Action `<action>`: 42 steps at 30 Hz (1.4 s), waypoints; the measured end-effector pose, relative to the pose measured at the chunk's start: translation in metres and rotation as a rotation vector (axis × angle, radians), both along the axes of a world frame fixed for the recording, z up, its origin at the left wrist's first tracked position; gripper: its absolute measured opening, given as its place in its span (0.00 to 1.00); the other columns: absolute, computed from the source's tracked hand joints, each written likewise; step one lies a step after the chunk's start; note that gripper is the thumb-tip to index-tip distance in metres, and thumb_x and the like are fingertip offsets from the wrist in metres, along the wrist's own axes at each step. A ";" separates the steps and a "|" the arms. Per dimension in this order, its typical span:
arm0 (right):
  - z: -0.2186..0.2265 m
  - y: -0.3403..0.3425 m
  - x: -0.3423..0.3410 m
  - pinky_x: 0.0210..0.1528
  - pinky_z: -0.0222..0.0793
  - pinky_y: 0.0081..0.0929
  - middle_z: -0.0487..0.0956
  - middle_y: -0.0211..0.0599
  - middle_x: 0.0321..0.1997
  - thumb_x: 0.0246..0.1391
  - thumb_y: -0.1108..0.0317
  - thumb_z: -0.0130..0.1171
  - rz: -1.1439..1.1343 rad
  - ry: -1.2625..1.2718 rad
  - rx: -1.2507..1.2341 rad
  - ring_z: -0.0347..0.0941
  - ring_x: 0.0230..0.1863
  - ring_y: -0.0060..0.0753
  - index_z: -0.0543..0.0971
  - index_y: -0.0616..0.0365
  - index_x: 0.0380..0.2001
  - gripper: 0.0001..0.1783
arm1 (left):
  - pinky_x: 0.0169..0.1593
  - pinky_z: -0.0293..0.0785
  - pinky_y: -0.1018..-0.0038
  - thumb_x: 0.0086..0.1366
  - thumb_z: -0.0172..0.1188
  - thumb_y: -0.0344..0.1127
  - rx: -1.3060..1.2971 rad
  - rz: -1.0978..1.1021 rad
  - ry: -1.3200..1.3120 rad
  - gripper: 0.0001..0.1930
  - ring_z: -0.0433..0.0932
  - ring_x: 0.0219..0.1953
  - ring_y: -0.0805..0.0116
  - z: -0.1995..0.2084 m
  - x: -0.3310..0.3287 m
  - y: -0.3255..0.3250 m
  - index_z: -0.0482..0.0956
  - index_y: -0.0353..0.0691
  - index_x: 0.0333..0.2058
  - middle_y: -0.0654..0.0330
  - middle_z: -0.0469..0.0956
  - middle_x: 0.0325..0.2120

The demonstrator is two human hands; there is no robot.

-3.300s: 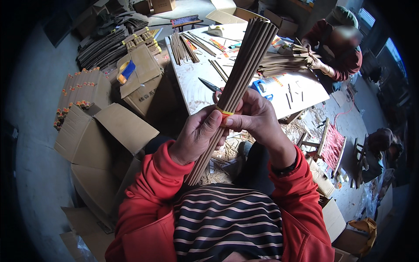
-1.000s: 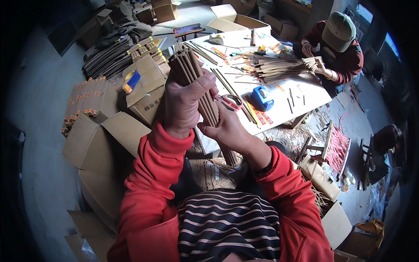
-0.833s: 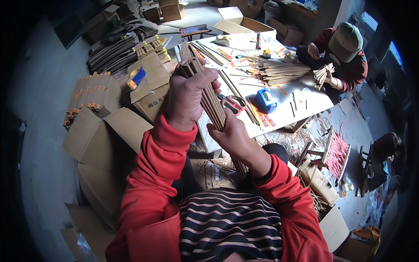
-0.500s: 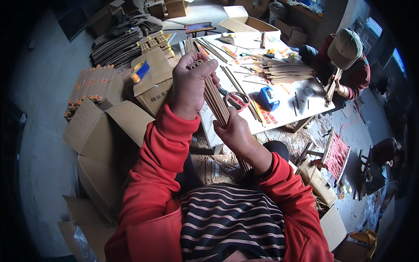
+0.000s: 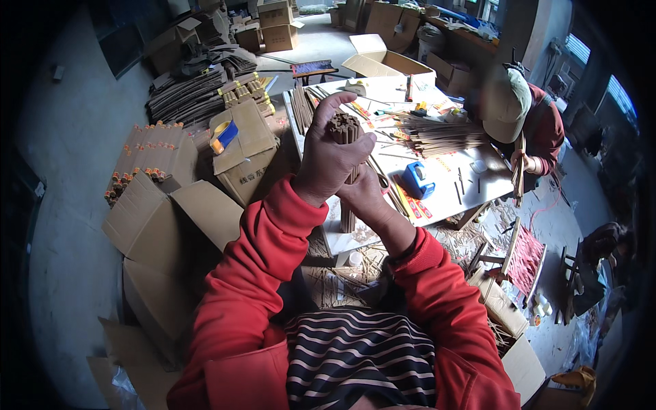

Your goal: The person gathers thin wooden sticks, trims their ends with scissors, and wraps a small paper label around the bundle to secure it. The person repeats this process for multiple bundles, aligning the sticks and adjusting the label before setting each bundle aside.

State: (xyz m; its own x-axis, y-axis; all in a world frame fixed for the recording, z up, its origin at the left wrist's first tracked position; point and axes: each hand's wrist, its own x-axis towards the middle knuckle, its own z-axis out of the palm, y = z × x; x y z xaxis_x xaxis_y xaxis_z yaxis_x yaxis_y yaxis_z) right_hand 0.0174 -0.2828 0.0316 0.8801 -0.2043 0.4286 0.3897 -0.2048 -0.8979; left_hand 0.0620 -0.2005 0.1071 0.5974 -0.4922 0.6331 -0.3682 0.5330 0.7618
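The tabletop [image 5: 493, 179] is faced with a smooth, pale, scuffed surface. Above its near part, a dry, matt finish is shown by the brown sticks [image 5: 344, 130]. On it, glossy blue plastic is seen in the tape dispenser [image 5: 417, 179] and paper in the label strips [image 5: 415, 206]. Left of it, the open carton [image 5: 208, 210] is formed of matt cardboard; nearer than it, the red sleeves [image 5: 249, 256] are made of creased cloth.

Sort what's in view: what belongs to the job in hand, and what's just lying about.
Seemingly in the job:
brown stick bundle in left hand and right hand; white table

Apparently lying about:
red stool; purple stool; stick scraps
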 end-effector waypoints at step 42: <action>0.001 0.016 -0.019 0.40 0.70 0.26 0.79 0.38 0.37 0.44 0.67 0.61 -0.137 -0.284 -0.259 0.75 0.39 0.28 0.74 0.60 0.42 0.20 | 0.29 0.67 0.82 0.48 0.63 0.25 0.138 0.131 0.010 0.11 0.67 0.23 0.81 -0.005 -0.034 0.023 0.69 0.36 0.29 0.68 0.69 0.20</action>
State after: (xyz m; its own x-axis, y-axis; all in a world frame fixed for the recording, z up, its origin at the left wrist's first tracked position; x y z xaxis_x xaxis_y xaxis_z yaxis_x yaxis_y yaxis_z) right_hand -0.0012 -0.2666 0.0328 0.6912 -0.1647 0.7036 0.5683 -0.4774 -0.6701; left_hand 0.0282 -0.1771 0.1018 0.6680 -0.4918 0.5586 -0.4194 0.3713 0.8284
